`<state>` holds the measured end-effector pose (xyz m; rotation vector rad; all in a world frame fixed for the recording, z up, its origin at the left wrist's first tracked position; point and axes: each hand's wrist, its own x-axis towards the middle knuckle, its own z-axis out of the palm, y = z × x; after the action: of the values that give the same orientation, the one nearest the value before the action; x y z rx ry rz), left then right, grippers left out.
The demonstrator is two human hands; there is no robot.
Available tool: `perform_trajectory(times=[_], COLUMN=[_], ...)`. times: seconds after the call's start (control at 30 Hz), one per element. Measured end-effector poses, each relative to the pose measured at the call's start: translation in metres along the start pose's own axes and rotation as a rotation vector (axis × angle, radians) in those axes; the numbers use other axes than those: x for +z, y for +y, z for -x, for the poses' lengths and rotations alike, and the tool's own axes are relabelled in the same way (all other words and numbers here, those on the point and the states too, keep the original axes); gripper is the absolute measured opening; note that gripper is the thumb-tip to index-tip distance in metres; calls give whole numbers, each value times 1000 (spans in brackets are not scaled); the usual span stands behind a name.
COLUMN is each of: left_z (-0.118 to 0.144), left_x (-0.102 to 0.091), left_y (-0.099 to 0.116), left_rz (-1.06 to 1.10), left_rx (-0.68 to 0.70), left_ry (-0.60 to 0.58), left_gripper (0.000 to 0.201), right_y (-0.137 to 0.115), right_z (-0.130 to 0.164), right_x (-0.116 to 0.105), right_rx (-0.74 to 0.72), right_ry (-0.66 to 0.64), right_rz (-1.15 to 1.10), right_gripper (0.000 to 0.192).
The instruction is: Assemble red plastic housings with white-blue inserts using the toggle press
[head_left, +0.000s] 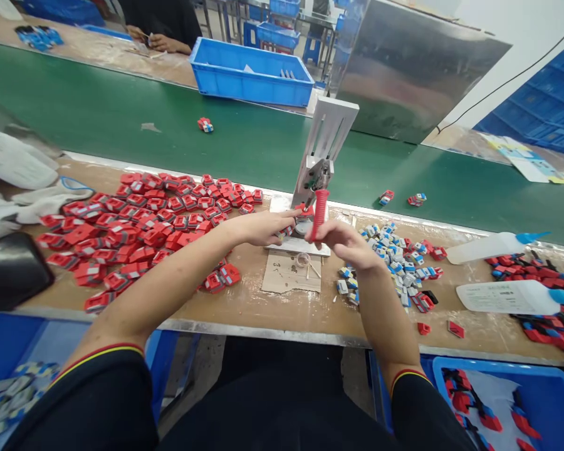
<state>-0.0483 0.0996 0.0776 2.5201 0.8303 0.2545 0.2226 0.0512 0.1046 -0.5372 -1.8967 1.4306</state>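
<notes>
Bench strip, near edge: bare wood between red parts heap [141, 225] and cardboard scrap [291, 273]; passage open there.
Centre: small hand press [320, 164] upright, red lever [318, 214] hanging forward; left hand [266, 227] and right hand [345, 244] flank it closely.
Right: blue-white parts pile [395, 257], two lying glue bottles [512, 295] block bench.
Beyond: green conveyor belt [122, 119] mostly bare; blue crate [251, 72] behind.

Black short sleeves with red and yellow trim, bare forearms.
</notes>
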Motion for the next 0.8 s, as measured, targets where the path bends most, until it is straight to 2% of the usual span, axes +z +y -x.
perform_trajectory(times=[0.07, 0.17, 0.2, 0.27, 0.33, 0.4, 0.43, 0.5, 0.57, 0.63, 0.67, 0.73, 0.8], left_z=[0, 1, 1, 0, -1, -2, -2, -1, -1, -1, -2, -4, -5], left_x=[0, -2, -3, -4, -5, -6, -7, -8, -8, -8, -7, -7, -9], left_y=[1, 1, 0, 0, 2, 4, 5, 7, 7, 5, 5, 4, 5], left_rz=[10, 10, 9, 3, -12, -18, -14, -8, -10, 5, 26, 71, 81], left_rx=[13, -3, -11, -20, -29, -40, -42, -42, -42, -37, -31, -22, -34], left_ry=[14, 4, -2, -6, -12, -19, -22, -25, -12, 21, 39, 54, 46], left_gripper=[35, 35, 36, 39, 40, 39, 39, 38, 37, 36, 36, 35, 34], right_y=[-28, -82, -100, -128, -137, -121, -105, -59, -5, 43, 62, 88, 98], right_z=[-4, -35, -49, -74, -88, -85, -78, -57, -38, -30, -30, -35, -42], right_x=[-7, -16, -18, -22, -29, -38, -43, -54, -60, -58, -55, -47, -42], right_rx=[-73, -114, -139, -217, -265, -294, -300, -337, -159, 115, 182, 208, 186], right_ry=[30, 193, 229, 308, 358, 397, 433, 560, 641, 512, 442, 360, 346], right_rz=[-12, 48, 59, 80, 123, 187, 223, 265, 368, 479, 515, 577, 594], right_gripper=[61, 77, 73, 51, 41, 43, 46, 37, 29, 33, 43, 54, 52])
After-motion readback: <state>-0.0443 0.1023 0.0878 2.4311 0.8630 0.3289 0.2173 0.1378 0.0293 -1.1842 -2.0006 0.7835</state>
